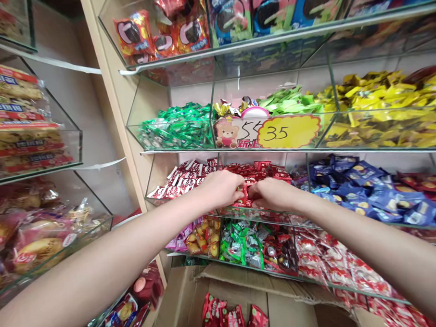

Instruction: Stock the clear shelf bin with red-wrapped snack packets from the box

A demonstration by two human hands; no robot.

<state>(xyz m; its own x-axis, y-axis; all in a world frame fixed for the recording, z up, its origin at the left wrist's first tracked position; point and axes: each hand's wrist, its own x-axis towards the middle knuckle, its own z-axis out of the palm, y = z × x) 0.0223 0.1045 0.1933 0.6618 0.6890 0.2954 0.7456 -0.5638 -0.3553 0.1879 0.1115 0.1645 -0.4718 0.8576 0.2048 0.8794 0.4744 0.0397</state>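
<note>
Hands meet over the glass bin's (242, 213) near edge: left hand (222, 186) and right hand (273, 194) pinch crinkly red candy packets (247, 193) between them, heaped glossy packets crowding all around.

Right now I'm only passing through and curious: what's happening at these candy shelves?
A person has both hands in a glass bin of red packets. The left hand and right hand meet over the bin's front edge, pinching one red packet between them. A yellow 35 price tag hangs on the shelf above, and an open cardboard box with more red packets sits below.
</note>
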